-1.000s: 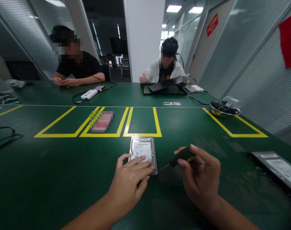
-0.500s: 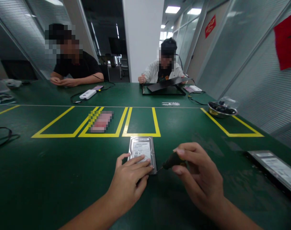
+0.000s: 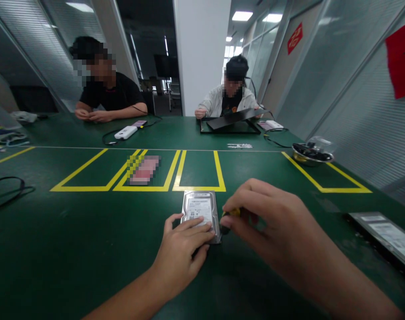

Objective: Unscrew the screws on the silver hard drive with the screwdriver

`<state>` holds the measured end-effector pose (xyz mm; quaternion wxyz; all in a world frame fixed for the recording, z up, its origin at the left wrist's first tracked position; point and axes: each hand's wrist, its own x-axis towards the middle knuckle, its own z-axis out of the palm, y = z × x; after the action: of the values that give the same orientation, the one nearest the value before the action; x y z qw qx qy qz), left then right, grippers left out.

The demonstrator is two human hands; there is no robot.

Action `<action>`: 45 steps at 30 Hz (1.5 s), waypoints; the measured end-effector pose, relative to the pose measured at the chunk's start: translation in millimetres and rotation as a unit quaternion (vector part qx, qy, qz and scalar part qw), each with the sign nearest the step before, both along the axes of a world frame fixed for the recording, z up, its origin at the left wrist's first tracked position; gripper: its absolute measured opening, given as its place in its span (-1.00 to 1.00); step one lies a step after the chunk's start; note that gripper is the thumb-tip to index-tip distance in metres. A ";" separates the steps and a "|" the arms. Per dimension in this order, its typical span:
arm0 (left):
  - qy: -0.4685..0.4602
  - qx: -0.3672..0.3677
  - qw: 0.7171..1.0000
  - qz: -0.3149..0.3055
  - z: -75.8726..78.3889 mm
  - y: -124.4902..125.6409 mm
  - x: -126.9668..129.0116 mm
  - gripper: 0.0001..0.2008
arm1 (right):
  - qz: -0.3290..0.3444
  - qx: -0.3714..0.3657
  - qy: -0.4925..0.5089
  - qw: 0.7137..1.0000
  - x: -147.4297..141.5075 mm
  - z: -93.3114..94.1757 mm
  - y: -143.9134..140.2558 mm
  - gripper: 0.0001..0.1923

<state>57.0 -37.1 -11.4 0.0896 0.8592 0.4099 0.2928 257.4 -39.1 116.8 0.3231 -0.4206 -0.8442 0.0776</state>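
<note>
Far left: a black cable [image 3: 9, 189] lies looped on the green table [image 3: 72, 240]. Beyond it, a person in a black shirt [image 3: 109, 95] sits at the far edge, with a white device [image 3: 125, 132] on the table before them. Yellow tape outlines [image 3: 198, 171] mark rectangles across the middle of the table.

Centre: the left hand [image 3: 182, 253] lies flat, fingers spread, pressing on the near end of a hard drive [image 3: 201, 209]. The hard drive lies label up on the table, just in front of the yellow outlines.

Right of centre: the right hand [image 3: 272, 222] is closed around a screwdriver [image 3: 230, 214], of which only a yellow and black part of the handle shows; its tip, at the drive's near right edge, is hidden. Behind, a second person in a light jacket [image 3: 218, 100] sits over a black panel [image 3: 234, 120].

Far right: a metal bowl [image 3: 310, 155] stands inside a taped outline, and a second drive [image 3: 385, 235] lies at the table edge.
</note>
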 end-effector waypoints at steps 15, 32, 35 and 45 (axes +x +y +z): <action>0.008 -0.024 1.000 -0.007 -1.3 2.0 -3.6 -0.63 | -0.046 -0.054 -0.002 0.997 14.5 6.2 2.8 -0.83; 0.055 -0.034 0.998 -0.009 -1.0 2.0 -7.7 -0.62 | -0.015 -0.089 0.013 0.996 12.0 4.5 3.4 -0.88; 0.057 -0.031 0.998 -0.014 -2.3 2.4 -8.3 -0.62 | -0.011 -0.066 0.015 0.998 12.7 2.6 2.2 -0.80; 0.064 -0.045 0.997 -0.009 1.0 1.4 -8.3 -0.62 | -0.024 -0.059 0.010 0.998 12.5 2.6 4.2 -0.87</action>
<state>48.7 -35.6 -10.4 0.1048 0.8751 0.4195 0.2175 269.9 -34.9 119.4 0.3084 -0.4583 -0.8244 0.1236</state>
